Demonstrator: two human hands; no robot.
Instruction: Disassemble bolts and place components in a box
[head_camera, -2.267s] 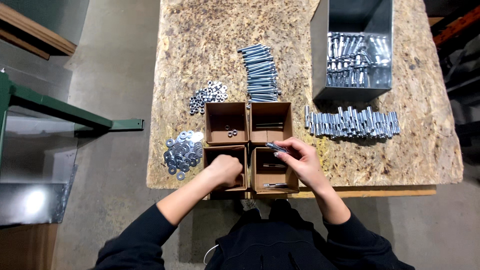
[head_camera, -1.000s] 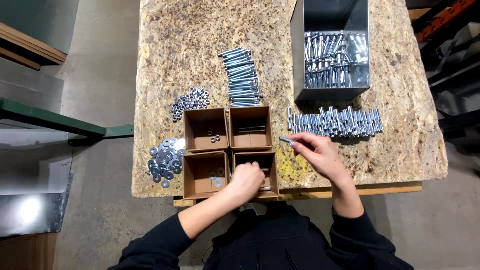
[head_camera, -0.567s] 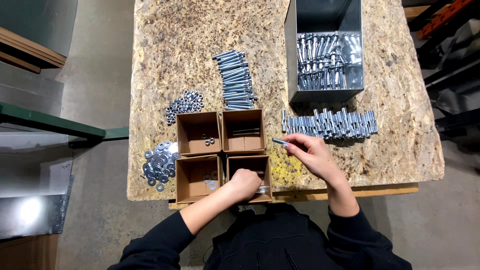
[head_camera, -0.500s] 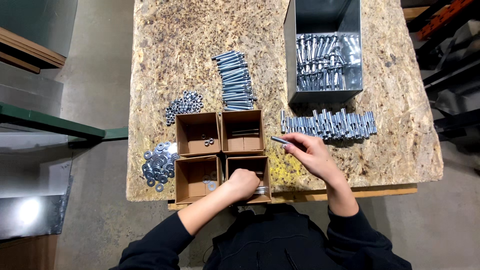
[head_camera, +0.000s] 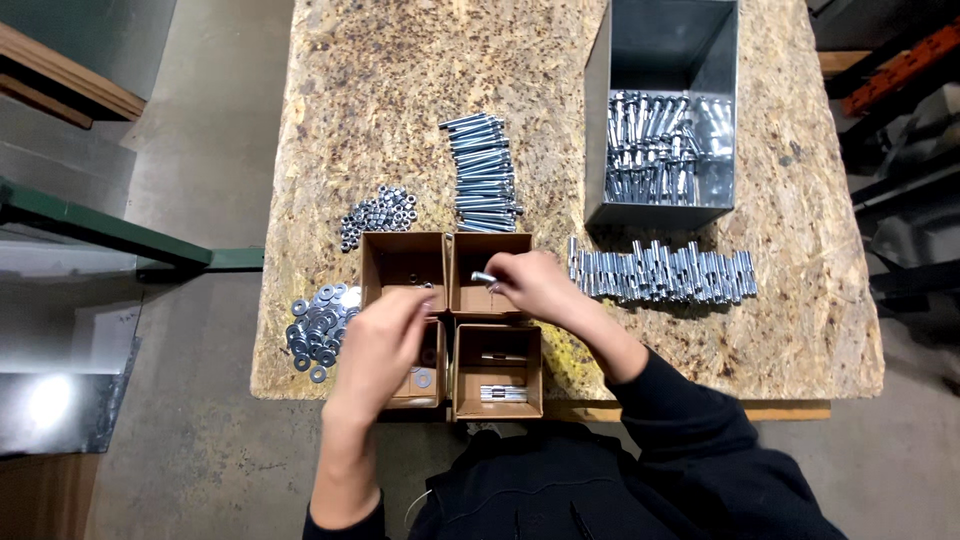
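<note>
1. Worked at a chipboard table (head_camera: 400, 120), seen from above, with four small open cardboard boxes (head_camera: 490, 262) set in a two-by-two block at the near edge.
2. Flanked on the left by a heap of flat washers (head_camera: 318, 325) and, farther back, a heap of nuts (head_camera: 378, 212).
3. Backed by a neat stack of long bolts (head_camera: 482, 172) just behind the boxes, each lying left to right.
4. Stood to the right rear: a grey metal bin (head_camera: 665, 40) holding loose sleeves, and before it a row of sleeve anchors (head_camera: 660, 275) laid side by side, each pointing away from the person.
5. Held the right hand (head_camera: 535, 283) over the rear right box, fingers pinched shut on a short silver bolt (head_camera: 483, 277).
6. Lay roughly level, that bolt, long axis running left to right, free end poking left out of the fingers toward the other hand.
7. Hovered the left hand (head_camera: 385, 335) over the near left box, covering much of it; fingers curled together, but whether clamped on anything could not be told.
8. Kept slightly apart, the two hands, with the bolt's tip between them.
9. Showed in the near right box (head_camera: 498, 370) a few assembled bolts lying crosswise.
</note>
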